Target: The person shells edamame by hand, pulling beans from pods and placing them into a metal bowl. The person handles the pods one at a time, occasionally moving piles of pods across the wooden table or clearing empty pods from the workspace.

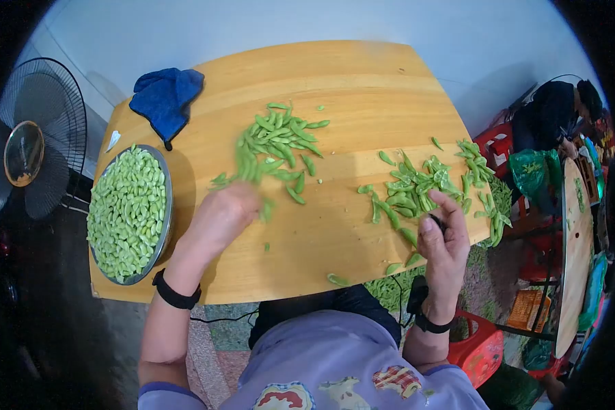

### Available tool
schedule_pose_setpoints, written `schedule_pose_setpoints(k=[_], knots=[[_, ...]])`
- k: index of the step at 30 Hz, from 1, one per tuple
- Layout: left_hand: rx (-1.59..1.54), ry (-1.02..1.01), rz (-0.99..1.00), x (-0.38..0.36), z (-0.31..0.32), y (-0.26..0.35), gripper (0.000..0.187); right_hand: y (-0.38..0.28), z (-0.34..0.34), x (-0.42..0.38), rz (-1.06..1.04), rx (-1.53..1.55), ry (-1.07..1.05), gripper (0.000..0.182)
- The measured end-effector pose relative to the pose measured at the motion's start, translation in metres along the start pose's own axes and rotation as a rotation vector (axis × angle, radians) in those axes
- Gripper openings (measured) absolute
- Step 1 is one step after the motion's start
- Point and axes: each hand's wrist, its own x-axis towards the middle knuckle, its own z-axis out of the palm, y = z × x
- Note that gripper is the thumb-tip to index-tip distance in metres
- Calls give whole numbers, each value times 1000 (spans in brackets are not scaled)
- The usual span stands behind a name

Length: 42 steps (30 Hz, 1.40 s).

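My left hand [229, 208] is closed and blurred by motion at the near side of a pile of green soybean pods [280, 137]. Smeared green pods show at its fingers. At the right, my right hand [447, 242] has thumb and forefinger apart. A small dark thing [438, 223] sits between them, seemingly worn on a finger. Just beyond that hand spreads a heap of flattened green pods and shells [417, 188]. To the left of my left hand, a metal bowl [168, 205] is heaped with shelled green beans [126, 212].
A blue cloth [165, 102] lies on the wooden table [348, 75] at the back left. A fan [34, 137] stands beyond the left edge. Shells hang over the right edge, with more on the floor [393, 290]. Near a second table [574, 260], a person [547, 113] sits beside green bags.
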Motion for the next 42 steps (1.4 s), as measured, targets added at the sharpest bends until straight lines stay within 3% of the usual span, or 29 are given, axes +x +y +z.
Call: schedule_pose_setpoints(k=[6, 8, 9, 11, 12, 14, 19, 24, 27, 32, 40, 42], knots=[[161, -139, 121, 5, 0, 5, 10, 8, 5, -11, 115, -78, -143, 20], [-144, -7, 107, 4, 6, 4, 6, 7, 10, -14, 157, -42, -290, 12], [-149, -10, 117, 6, 5, 11, 6, 7, 13, -13, 158, -45, -279, 12], [-1202, -194, -697, 10, -3, 39, 5, 7, 17, -12, 145, 83, -575, 15], [-1207, -201, -687, 13, -4, 52, 5, 8, 21, -10, 143, 77, -566, 15], [-1742, -96, -668, 20, 0, 73, 8, 9, 28, -6, 173, 133, -652, 17], [-1737, -68, -623, 35, 10, 103, 10, 2, 23, -1, 183, 156, -667, 18], [-1711, -24, -589, 40, 22, 109, 10, 4, 17, -1, 13, -27, -634, 17], [-1681, -12, -579, 44, 25, 113, 8, 2, 13, -3, 25, -34, -624, 16], [-1254, 29, -496, 45, 12, 123, 9, -1, 9, -5, -43, -69, -617, 16], [-1097, 89, -295, 42, 7, 133, 9, -7, 7, -8, -112, -95, -612, 15], [-1089, 110, -258, 42, 7, 136, 9, -10, 6, -11, 10, -27, -597, 13]])
